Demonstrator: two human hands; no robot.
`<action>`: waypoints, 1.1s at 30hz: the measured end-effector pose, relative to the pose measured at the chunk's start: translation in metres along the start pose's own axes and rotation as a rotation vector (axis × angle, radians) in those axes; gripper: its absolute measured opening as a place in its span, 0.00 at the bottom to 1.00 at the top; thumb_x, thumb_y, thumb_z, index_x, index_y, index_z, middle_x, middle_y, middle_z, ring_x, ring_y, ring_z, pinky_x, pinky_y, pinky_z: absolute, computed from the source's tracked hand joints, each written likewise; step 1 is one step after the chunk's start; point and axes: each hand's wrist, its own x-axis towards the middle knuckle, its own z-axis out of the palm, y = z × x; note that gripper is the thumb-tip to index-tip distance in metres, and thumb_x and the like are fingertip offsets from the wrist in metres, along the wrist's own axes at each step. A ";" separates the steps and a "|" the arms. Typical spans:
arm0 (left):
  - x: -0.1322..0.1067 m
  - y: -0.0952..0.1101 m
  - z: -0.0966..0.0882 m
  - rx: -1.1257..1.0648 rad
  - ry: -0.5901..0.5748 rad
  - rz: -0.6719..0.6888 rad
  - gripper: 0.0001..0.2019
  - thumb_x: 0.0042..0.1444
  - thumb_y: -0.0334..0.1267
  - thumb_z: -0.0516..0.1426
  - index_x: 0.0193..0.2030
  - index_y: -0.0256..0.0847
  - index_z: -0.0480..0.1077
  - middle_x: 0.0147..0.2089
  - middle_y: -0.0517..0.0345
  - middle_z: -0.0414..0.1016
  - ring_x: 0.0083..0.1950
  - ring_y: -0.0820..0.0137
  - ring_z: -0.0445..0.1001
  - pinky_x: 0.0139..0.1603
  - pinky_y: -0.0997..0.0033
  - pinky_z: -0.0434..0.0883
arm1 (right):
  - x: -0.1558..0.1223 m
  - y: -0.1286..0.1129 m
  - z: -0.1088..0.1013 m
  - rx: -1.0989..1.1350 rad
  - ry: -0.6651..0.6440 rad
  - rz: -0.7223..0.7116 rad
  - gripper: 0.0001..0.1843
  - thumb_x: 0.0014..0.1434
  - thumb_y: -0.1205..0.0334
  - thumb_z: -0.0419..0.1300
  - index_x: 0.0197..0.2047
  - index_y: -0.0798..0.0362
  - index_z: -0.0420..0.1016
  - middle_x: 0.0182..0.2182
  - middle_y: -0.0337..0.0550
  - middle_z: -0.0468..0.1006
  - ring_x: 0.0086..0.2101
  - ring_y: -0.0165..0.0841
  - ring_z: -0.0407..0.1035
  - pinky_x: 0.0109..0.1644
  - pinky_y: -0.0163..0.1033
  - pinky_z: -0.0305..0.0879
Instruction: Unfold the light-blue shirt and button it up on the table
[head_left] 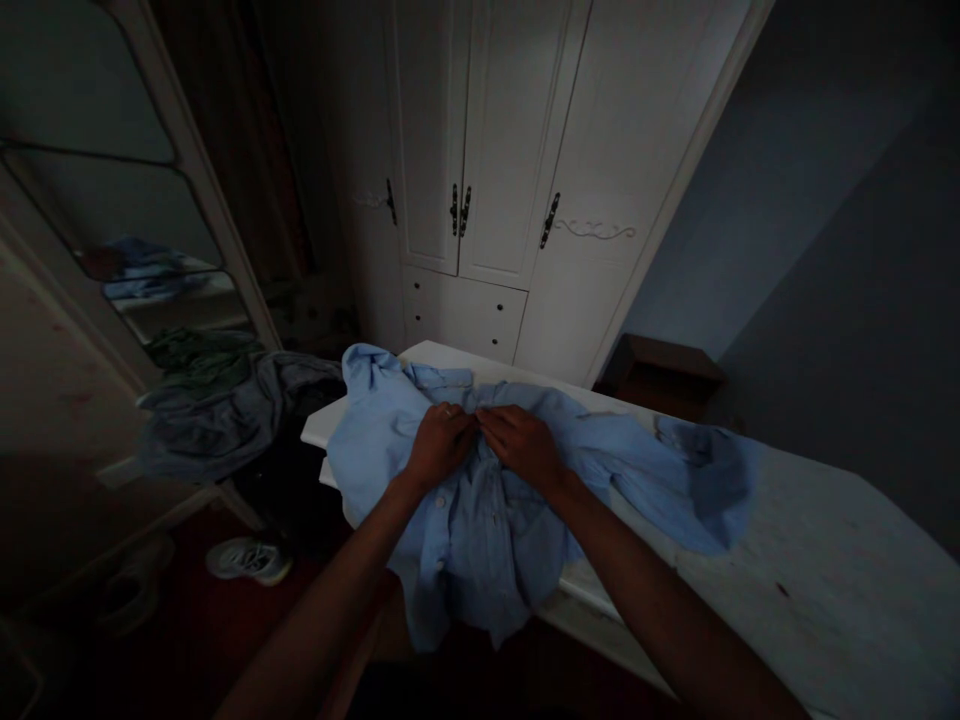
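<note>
A light blue button-up shirt [375, 420] lies spread over a white table [810, 560], its lower hem hanging past the near edge. One sleeve stretches out to the right, with its darker inside showing at the cuff. My left hand [444, 440] and my right hand [523, 445] meet at the upper front of the shirt, just below the collar. Both sets of fingers are pinched together on the fabric along the button placket. Whether a button sits between the fingertips is hidden. Below my hands the front hangs partly apart, with buttons visible down one edge.
Grey and green clothes [225, 400] are heaped at the left, below a mirror [142, 210]. A white wardrobe [495, 150] stands behind the table, and a brown wooden cabinet [667, 375] is at the back right. A pale sneaker [249, 560] rests on the red floor.
</note>
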 end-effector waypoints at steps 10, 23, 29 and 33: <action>0.002 -0.004 0.004 -0.096 -0.042 -0.040 0.13 0.62 0.36 0.50 0.42 0.41 0.76 0.35 0.51 0.73 0.40 0.62 0.70 0.45 0.61 0.67 | 0.003 0.000 0.001 -0.185 -0.080 0.051 0.17 0.69 0.63 0.49 0.39 0.51 0.80 0.34 0.48 0.78 0.38 0.36 0.68 0.43 0.40 0.64; 0.003 -0.001 0.001 -0.082 -0.075 -0.071 0.09 0.60 0.36 0.54 0.38 0.40 0.77 0.36 0.52 0.76 0.41 0.63 0.72 0.46 0.63 0.68 | 0.006 -0.008 0.002 -0.269 -0.250 0.124 0.12 0.65 0.63 0.54 0.41 0.56 0.80 0.37 0.51 0.79 0.41 0.39 0.69 0.44 0.40 0.63; 0.004 0.001 0.000 -0.061 -0.085 -0.059 0.09 0.61 0.36 0.54 0.39 0.41 0.77 0.35 0.53 0.76 0.40 0.64 0.72 0.45 0.63 0.68 | 0.006 -0.003 0.007 -0.251 -0.252 0.215 0.11 0.63 0.63 0.56 0.36 0.54 0.81 0.35 0.47 0.79 0.40 0.36 0.70 0.40 0.36 0.60; 0.003 -0.001 0.002 -0.074 -0.071 -0.054 0.09 0.61 0.37 0.55 0.39 0.41 0.77 0.35 0.53 0.76 0.40 0.64 0.72 0.45 0.63 0.67 | 0.005 0.007 0.012 -0.114 -0.166 0.239 0.08 0.60 0.65 0.60 0.31 0.54 0.80 0.30 0.44 0.78 0.35 0.33 0.69 0.38 0.35 0.59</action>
